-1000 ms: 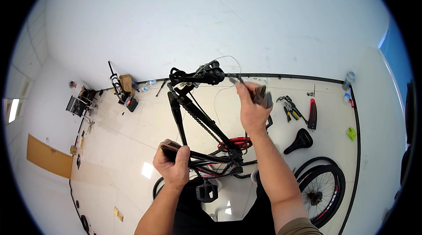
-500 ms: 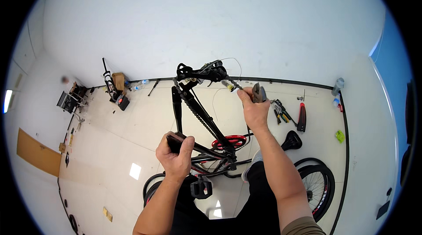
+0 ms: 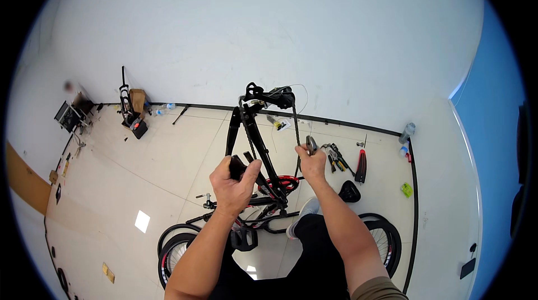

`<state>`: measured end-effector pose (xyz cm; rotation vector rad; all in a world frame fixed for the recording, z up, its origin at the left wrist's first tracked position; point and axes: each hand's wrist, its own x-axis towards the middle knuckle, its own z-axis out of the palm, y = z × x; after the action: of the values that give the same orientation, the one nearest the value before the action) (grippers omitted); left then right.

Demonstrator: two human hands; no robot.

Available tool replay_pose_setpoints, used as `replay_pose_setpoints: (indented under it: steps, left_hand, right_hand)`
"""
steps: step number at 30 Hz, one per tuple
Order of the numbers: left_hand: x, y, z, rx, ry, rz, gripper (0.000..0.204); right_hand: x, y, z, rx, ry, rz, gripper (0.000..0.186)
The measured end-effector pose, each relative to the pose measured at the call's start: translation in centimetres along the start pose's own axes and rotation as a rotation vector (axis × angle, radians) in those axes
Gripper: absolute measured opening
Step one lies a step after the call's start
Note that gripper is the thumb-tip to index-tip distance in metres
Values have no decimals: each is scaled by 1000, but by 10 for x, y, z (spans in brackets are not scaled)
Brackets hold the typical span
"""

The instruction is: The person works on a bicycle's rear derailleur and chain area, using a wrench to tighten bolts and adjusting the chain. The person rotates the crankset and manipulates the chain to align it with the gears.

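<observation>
**Hands Close In on a Bicycle's Chain**

A black metal bicycle frame (image 3: 264, 154) rises above a pale tiled floor (image 3: 190, 157), directly before a person in dark trousers, its toothed red chainring (image 3: 289, 184) low between the forearms. The fingers of the left hand (image 3: 234, 187) are curled tight around a dark, blunt-ended part (image 3: 237, 167); whether it joins the frame cannot be told. The right hand (image 3: 314, 165) has its fingers wrapped around a grey metal tool (image 3: 310, 144), the tool's head jutting above the fist, with thumb and forefinger at the black roller chain (image 3: 295, 123) that drops from a black derailleur (image 3: 281, 97). A thin, pale cable (image 3: 306, 97) loops beside the derailleur.

To the right on the floor lie yellow-handled pliers (image 3: 337, 160), a tapered red-and-black piece (image 3: 361, 165) and a black saddle (image 3: 349, 191). Black-tyred spoked wheels (image 3: 396, 239) show beyond both forearms. At far left, a black fork (image 3: 125, 98) stands beside a brown cardboard box (image 3: 138, 100).
</observation>
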<state>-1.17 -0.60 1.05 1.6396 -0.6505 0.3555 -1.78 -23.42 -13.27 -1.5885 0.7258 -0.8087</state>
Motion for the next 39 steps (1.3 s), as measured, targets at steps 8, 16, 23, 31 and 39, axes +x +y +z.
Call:
replay_pose_setpoints:
  steps: [8, 16, 23, 31, 39]
  left_hand:
    - [-1, -6, -3, 37, -34, 32, 28]
    - [-1, 11, -8, 42, -6, 11, 42]
    - [-1, 8, -11, 70, 6, 53, 44]
    - [2, 4, -9, 83, 32, 107, 43]
    - [-1, 3, -8, 78, 2, 49, 25]
  right_hand:
    - [-14, -12, -8, 107, -41, -115, 36]
    - [21, -106, 12, 56, -87, -293, 24]
    - [6, -58, -2, -217, -42, -200, 29]
    - [-27, -8, -25, -53, -72, -110, 39]
    - [10, -131, 3, -27, -87, -296, 31]
